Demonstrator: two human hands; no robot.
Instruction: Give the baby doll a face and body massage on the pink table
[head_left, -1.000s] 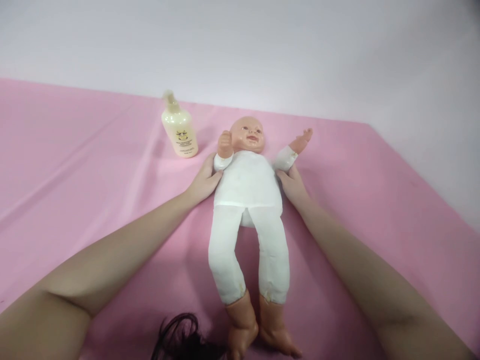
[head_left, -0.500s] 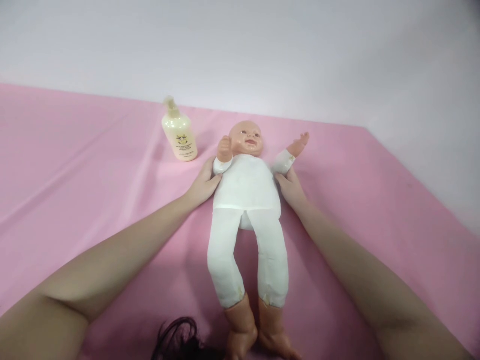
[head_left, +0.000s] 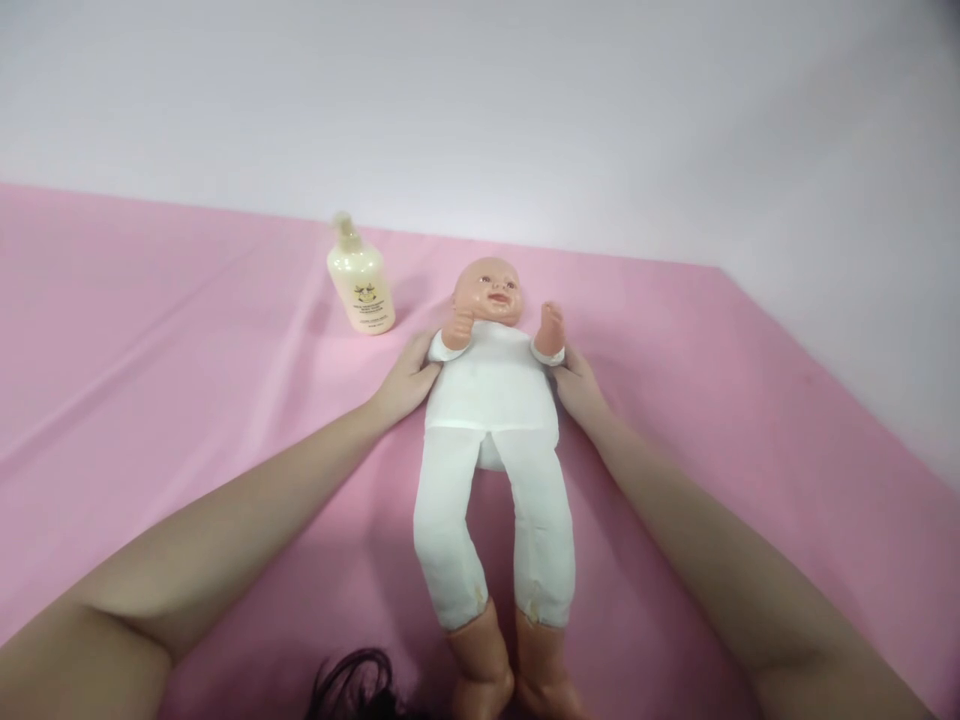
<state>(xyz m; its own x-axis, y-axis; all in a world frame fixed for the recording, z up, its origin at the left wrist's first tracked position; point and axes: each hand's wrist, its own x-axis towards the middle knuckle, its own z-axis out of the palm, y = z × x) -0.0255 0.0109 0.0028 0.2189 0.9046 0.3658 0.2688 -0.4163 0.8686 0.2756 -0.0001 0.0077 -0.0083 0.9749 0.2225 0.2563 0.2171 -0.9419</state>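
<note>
A baby doll (head_left: pixel 491 390) in white clothing lies on its back, head away from me and feet toward me. My left hand (head_left: pixel 411 383) is closed on the doll's arm at the left side of its torso. On the other side, my right hand (head_left: pixel 579 385) grips the doll's other arm near the sleeve. Both of the doll's forearms are bent up, and its small hands show beside the chest. My fingertips are partly hidden behind the doll's arms and body.
A pale yellow pump bottle (head_left: pixel 362 285) with a printed label stands left of the doll's head. Pink cloth (head_left: pixel 225 330) covers the table, with a white surface (head_left: pixel 480 120) beyond its far edge. Dark hair (head_left: pixel 356 685) hangs in at the bottom.
The doll's arm on the right has swung inward and up, from stretched outward to bent beside the chest. My hands stay at the doll's sides. The view has tilted slightly upward.
</note>
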